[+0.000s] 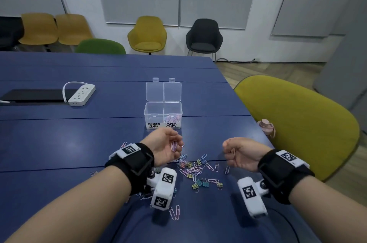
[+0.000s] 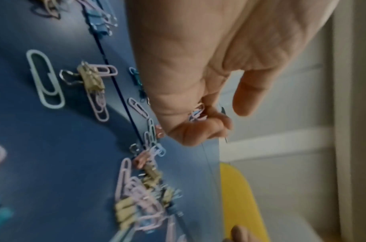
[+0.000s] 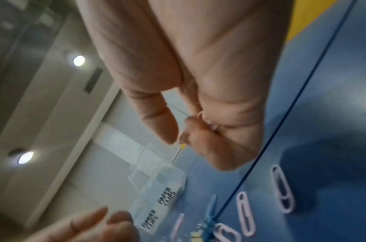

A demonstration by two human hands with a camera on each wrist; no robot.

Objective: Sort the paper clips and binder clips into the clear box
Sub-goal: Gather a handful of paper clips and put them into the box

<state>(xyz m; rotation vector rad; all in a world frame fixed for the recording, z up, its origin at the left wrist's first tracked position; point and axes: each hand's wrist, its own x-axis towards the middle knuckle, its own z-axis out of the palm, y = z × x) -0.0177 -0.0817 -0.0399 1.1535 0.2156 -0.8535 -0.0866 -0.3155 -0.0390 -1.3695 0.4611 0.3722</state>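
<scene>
The clear box (image 1: 155, 112) stands open on the blue table, its two compartments labelled BINDER CLIPS and PAPER CLIPS; pastel paper clips (image 1: 172, 118) lie in the right one. Just in front of it my left hand (image 1: 174, 143) is turned palm up, fingers curled round a few pink paper clips (image 1: 174, 146), also visible in the left wrist view as held clips (image 2: 197, 113). My right hand (image 1: 228, 153) hovers to the right, fingers curled over a pink paper clip (image 3: 208, 122). A mixed pile of paper clips and binder clips (image 1: 193, 168) lies below and between both hands.
Small binder clips (image 1: 199, 183) and stray paper clips (image 1: 174, 212) are scattered near my wrists. A white power strip (image 1: 81, 93) and a black panel (image 1: 37, 94) sit far left. A pink bottle (image 1: 266, 126) and a yellow-green chair (image 1: 297, 123) are off the table's right edge.
</scene>
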